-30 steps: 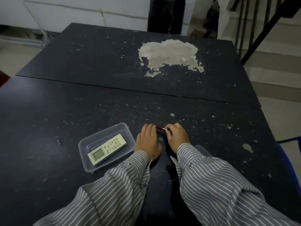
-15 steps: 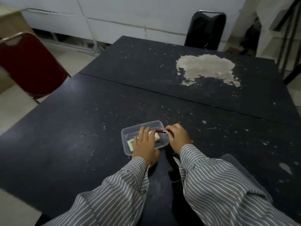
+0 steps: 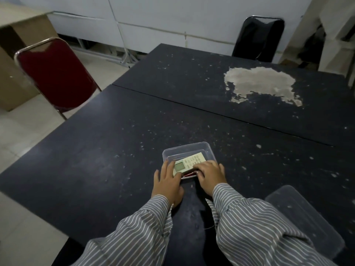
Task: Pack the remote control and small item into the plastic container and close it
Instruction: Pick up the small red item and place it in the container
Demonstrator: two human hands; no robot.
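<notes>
A clear plastic container [image 3: 203, 145] sits on the dark table in front of me. A white remote control [image 3: 194, 160] with a screen and buttons lies slantwise inside it. A thin red small item [image 3: 189, 174] lies along the container's near wall, below the remote. My left hand [image 3: 168, 182] rests with spread fingers over the container's near left corner and the remote's screen end. My right hand [image 3: 210, 174] covers the near right corner, with its fingertips on the remote's buttons and the red item's right end under it. The clear lid [image 3: 305, 215] lies flat at my right sleeve.
Two dark, paint-chipped tables [image 3: 115, 150] stand pushed together, with a large bare patch [image 3: 261, 83] on the far one. A dark red chair [image 3: 55, 73] stands at the left and a black chair [image 3: 257, 39] behind the far table. A cardboard box [image 3: 11, 54] is far left.
The red item went from above the container's rim down inside it, beside the remote. Both hands moved forward onto the container's near corners. My view swung left.
</notes>
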